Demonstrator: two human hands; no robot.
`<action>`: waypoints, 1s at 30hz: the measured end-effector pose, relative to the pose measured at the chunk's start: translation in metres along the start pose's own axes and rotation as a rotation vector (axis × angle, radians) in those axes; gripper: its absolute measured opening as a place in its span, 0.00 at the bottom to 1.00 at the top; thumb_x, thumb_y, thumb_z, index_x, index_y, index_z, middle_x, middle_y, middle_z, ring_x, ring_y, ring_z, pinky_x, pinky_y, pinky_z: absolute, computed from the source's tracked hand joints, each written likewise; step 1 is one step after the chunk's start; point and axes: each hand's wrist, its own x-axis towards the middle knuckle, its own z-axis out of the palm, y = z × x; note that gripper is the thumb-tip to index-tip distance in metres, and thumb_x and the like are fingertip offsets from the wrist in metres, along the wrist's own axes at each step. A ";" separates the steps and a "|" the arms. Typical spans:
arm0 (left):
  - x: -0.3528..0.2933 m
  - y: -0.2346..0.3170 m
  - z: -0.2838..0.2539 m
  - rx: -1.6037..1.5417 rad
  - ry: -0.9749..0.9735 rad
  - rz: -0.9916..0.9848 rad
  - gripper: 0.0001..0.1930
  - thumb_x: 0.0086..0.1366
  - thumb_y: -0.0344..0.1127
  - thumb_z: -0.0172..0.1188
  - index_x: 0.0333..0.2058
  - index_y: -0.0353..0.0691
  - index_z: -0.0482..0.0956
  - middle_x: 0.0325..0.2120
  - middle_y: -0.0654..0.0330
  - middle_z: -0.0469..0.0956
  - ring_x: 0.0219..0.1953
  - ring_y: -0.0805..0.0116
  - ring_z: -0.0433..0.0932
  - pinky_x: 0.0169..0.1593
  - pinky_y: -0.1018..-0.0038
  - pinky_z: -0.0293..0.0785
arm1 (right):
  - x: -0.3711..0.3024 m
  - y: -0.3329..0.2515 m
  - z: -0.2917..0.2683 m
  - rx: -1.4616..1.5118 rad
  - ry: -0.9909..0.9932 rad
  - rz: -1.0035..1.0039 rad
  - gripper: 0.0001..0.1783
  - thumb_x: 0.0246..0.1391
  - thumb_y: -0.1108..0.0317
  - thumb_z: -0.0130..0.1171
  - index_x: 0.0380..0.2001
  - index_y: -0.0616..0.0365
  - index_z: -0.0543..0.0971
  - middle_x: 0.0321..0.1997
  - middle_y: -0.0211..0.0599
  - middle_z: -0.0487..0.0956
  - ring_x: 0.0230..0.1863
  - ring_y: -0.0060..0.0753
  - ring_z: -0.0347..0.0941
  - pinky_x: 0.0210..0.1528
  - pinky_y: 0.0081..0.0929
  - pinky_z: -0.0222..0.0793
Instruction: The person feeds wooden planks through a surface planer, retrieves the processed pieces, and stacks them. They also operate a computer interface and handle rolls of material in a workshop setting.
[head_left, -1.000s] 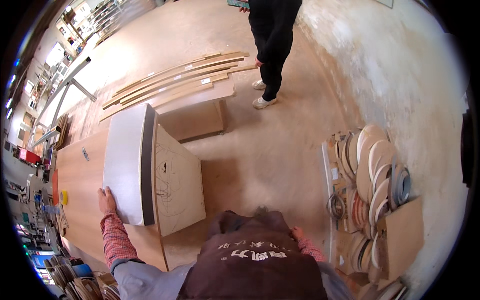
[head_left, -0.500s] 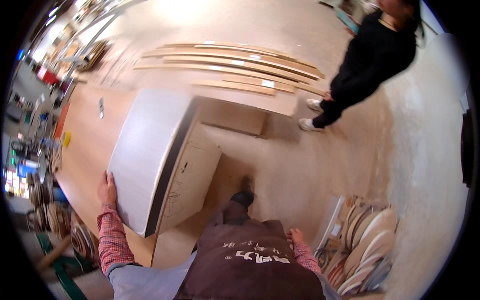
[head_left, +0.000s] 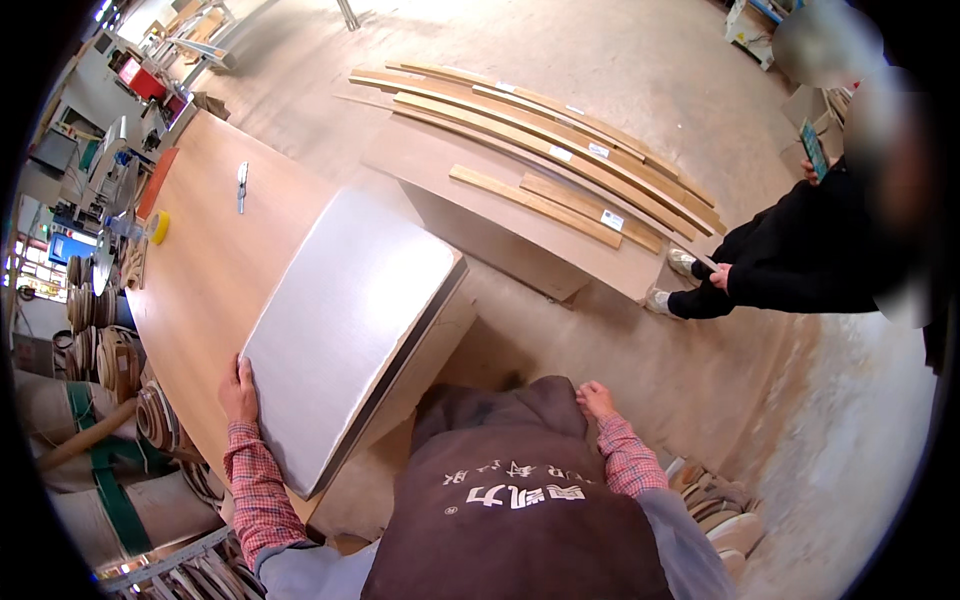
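A silver-grey panel (head_left: 335,320) with a dark edge strip lies over the near end of a wood-topped table (head_left: 215,235). My left hand (head_left: 238,392) is at its left edge, the fingers close together against the rim; their undersides are hidden. To the right of my brown apron (head_left: 520,470), my right hand (head_left: 596,400) hangs in the air with its fingers curled, and nothing shows in it. A utility knife (head_left: 242,188) and a roll of yellow tape (head_left: 158,227) lie on the tabletop, away from my hands.
Several long wooden strips (head_left: 540,120) lie on a low brown board stack (head_left: 490,205) ahead. A person in black (head_left: 820,245) stands at the right, one hand at a strip's end, the other holding a phone (head_left: 814,150). Coils of edge banding (head_left: 100,350) stand at left.
My view has turned, so the panel and table appear shifted right. My left hand stays at the panel's edge. My right hand has risen beside the apron. The person's hand remains near the strips.
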 end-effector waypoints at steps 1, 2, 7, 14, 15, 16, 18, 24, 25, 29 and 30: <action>0.000 0.000 0.000 0.007 0.002 -0.015 0.21 0.71 0.47 0.49 0.51 0.37 0.76 0.43 0.46 0.81 0.46 0.51 0.79 0.50 0.63 0.73 | 0.006 -0.002 0.000 0.011 -0.019 -0.072 0.09 0.62 0.60 0.54 0.33 0.52 0.77 0.31 0.27 0.79 0.29 0.22 0.74 0.24 0.27 0.69; -0.001 0.000 0.001 0.013 0.008 -0.017 0.20 0.72 0.47 0.49 0.51 0.36 0.76 0.43 0.47 0.81 0.46 0.51 0.79 0.50 0.63 0.73 | 0.011 -0.003 -0.002 0.026 -0.039 -0.141 0.09 0.62 0.60 0.55 0.32 0.53 0.78 0.29 0.27 0.79 0.28 0.22 0.73 0.23 0.26 0.69; 0.002 0.002 0.009 0.002 -0.017 -0.117 0.21 0.72 0.45 0.49 0.52 0.34 0.75 0.45 0.46 0.79 0.49 0.51 0.77 0.53 0.63 0.71 | 0.021 -0.007 -0.025 -0.076 0.045 -0.119 0.08 0.58 0.63 0.56 0.29 0.54 0.79 0.23 0.28 0.76 0.24 0.24 0.70 0.23 0.26 0.67; 0.043 0.088 0.058 0.322 0.182 0.175 0.24 0.69 0.43 0.53 0.57 0.31 0.70 0.53 0.43 0.73 0.55 0.47 0.71 0.59 0.59 0.66 | 0.024 -0.044 -0.045 -0.200 0.027 0.101 0.09 0.56 0.62 0.57 0.29 0.55 0.80 0.23 0.29 0.75 0.25 0.26 0.71 0.25 0.28 0.68; 0.057 0.114 0.074 0.297 0.158 0.230 0.24 0.69 0.43 0.54 0.57 0.31 0.70 0.53 0.43 0.74 0.55 0.46 0.71 0.59 0.59 0.66 | 0.029 -0.051 -0.046 -0.250 0.035 0.098 0.09 0.57 0.61 0.58 0.29 0.55 0.80 0.23 0.28 0.75 0.26 0.27 0.72 0.25 0.28 0.69; 0.073 0.142 0.092 0.255 0.180 0.290 0.24 0.68 0.42 0.55 0.57 0.32 0.70 0.52 0.43 0.74 0.54 0.45 0.72 0.60 0.59 0.65 | 0.037 -0.058 -0.048 -0.219 0.022 0.010 0.09 0.57 0.62 0.58 0.29 0.55 0.80 0.23 0.28 0.75 0.26 0.26 0.72 0.26 0.28 0.68; 0.107 0.195 0.120 0.083 0.022 0.287 0.25 0.68 0.44 0.54 0.57 0.31 0.70 0.52 0.42 0.74 0.55 0.45 0.71 0.60 0.60 0.65 | 0.053 -0.071 -0.051 -0.240 0.058 -0.025 0.09 0.57 0.62 0.58 0.30 0.57 0.80 0.25 0.27 0.76 0.26 0.25 0.71 0.26 0.27 0.68; 0.166 0.280 0.169 0.181 -0.073 0.130 0.22 0.69 0.53 0.49 0.49 0.43 0.77 0.41 0.47 0.81 0.45 0.47 0.79 0.48 0.58 0.72 | 0.096 -0.097 -0.069 0.158 0.053 -0.050 0.10 0.60 0.65 0.56 0.29 0.60 0.80 0.28 0.27 0.78 0.29 0.20 0.70 0.31 0.24 0.68; 0.168 0.283 0.170 0.219 -0.074 0.093 0.22 0.69 0.54 0.49 0.48 0.43 0.78 0.40 0.48 0.81 0.44 0.47 0.79 0.47 0.58 0.72 | 0.099 -0.097 -0.072 0.084 0.073 -0.146 0.10 0.60 0.65 0.56 0.31 0.61 0.80 0.28 0.27 0.78 0.30 0.19 0.71 0.32 0.24 0.68; 0.171 0.285 0.173 0.302 -0.053 0.057 0.22 0.68 0.55 0.50 0.47 0.44 0.79 0.37 0.49 0.82 0.41 0.47 0.80 0.44 0.57 0.73 | 0.109 -0.077 -0.087 -0.062 0.143 -0.139 0.11 0.59 0.66 0.57 0.38 0.63 0.80 0.31 0.29 0.80 0.36 0.21 0.73 0.40 0.24 0.70; 0.171 0.285 0.173 0.316 -0.032 0.060 0.22 0.68 0.55 0.51 0.47 0.44 0.79 0.37 0.49 0.82 0.41 0.47 0.80 0.44 0.57 0.73 | 0.112 -0.069 -0.091 -0.079 0.153 -0.082 0.12 0.58 0.66 0.57 0.40 0.64 0.80 0.32 0.31 0.81 0.37 0.22 0.74 0.42 0.25 0.70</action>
